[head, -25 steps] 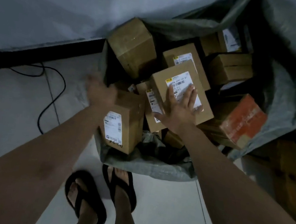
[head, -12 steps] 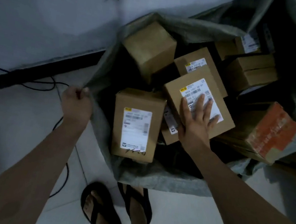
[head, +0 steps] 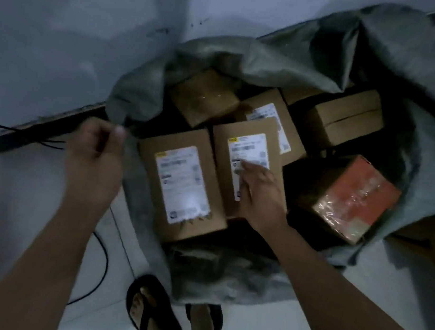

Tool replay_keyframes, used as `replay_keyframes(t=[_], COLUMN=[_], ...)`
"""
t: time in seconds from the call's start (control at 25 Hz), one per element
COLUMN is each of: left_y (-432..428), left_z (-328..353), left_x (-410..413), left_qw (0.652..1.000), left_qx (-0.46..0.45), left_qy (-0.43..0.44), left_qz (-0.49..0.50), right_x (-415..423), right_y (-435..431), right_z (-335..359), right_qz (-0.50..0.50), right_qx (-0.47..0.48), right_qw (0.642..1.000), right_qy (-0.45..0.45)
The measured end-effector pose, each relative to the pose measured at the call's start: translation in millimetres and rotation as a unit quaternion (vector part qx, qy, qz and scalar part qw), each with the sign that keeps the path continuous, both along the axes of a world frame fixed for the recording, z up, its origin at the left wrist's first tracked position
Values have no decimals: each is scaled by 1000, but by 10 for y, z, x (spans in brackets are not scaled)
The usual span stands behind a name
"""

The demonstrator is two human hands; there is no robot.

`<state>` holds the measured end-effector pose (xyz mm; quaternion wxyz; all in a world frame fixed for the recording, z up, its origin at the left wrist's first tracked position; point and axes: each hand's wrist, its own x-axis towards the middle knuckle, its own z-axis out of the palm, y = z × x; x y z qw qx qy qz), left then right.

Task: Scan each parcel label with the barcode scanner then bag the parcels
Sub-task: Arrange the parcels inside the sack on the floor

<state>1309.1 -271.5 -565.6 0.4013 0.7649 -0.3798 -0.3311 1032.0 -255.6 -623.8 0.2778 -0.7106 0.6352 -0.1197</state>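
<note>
A black cable (head: 106,263) trailed over the tiled floor (head: 13,193) at the far left, below a dark skirting strip (head: 20,139) at the foot of the wall (head: 64,20). The left hand (head: 95,157) hung above that strip, its fingers (head: 117,131) curled and pinching the left edge of a grey-green sack (head: 137,90), so that the rim stood raised and the mouth gaped wide. The sack lay on the floor against the wall, and the parcels sat inside it. Nearest the left rim lay a labelled box (head: 183,188), flat, with its white label up. Below it, just outside the sack's near edge, two feet in black flip-flops (head: 152,314) stood on the floor. Behind the labelled box, toward the wall, a plain box (head: 204,98) sat tilted with no label showing. Touching the labelled box on its right lay the middle box (head: 218,159), also label up. The right hand (head: 260,198) rested on it, fingers (head: 246,168) stretched fairly straight across the lower part of the label and gripping nothing; blur hid the fingertips. Behind it a rear box (head: 269,99) showed a strip of label. Further right a taped box (head: 347,118) sat at the back, and in front of it an orange box (head: 353,199) in shiny film leaned by the sack's right side
</note>
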Motion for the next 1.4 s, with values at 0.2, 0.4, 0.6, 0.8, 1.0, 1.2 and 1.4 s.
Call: replay_keyframes(t=[0.2,0.4,0.6,0.8,1.0,1.2,1.4], left_y=[-84,-31,259,157,250,416,541], left_z=[65,410,559,718,345,242,603], left_x=[-203,-185,426,298,-642,-659,-401], left_qw=[999,1000,987,989,942,956,959], left_qx=[33,-11,-49,-46,35,80,194], left_qy=[-15,-19,-11,-124,-240,-191,-173], left_qz=[-34,-6,151,59,-232,-207,-114], right_x=[627,710,669,100,36,-68,-240], right_y=[-259,127,-128,108,151,-44,236], right_z=[270,-128,-23,184,49,270,805], right_qz=[-5,305,247,134,218,225,146], right_qx=[55,197,295,145,186,188,223], right_qw=[998,897,909,961,920,923,940], right_qy=[-24,251,161,192,267,248,215])
